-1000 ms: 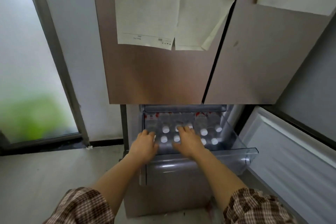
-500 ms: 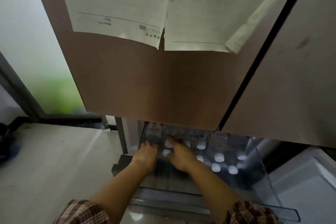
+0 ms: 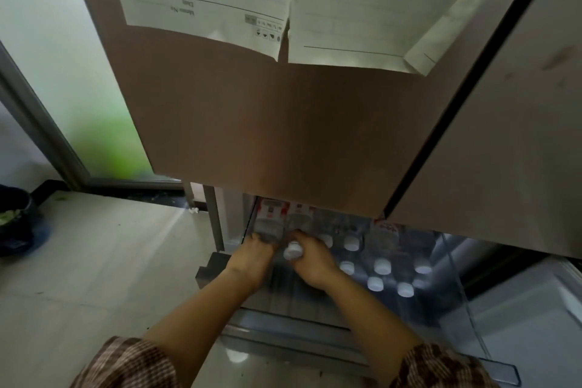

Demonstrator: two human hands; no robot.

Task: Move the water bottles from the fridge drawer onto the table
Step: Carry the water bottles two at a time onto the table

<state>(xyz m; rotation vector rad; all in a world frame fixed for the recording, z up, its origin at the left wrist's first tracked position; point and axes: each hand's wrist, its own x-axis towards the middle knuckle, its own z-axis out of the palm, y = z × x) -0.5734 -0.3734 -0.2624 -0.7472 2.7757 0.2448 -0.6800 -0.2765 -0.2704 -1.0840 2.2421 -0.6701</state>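
A single wide-angle view from the person's head, facing forward and steeply down; it sits very near the fridge door (image 3: 283, 135), which fills the upper frame; the drawer (image 3: 296, 309) lies below, low and right of centre; both arms enter from the bottom edge, left hand (image 3: 252, 257) and right hand (image 3: 310, 261) meeting at the bottles (image 3: 382, 266); floor (image 3: 94, 261) at left.
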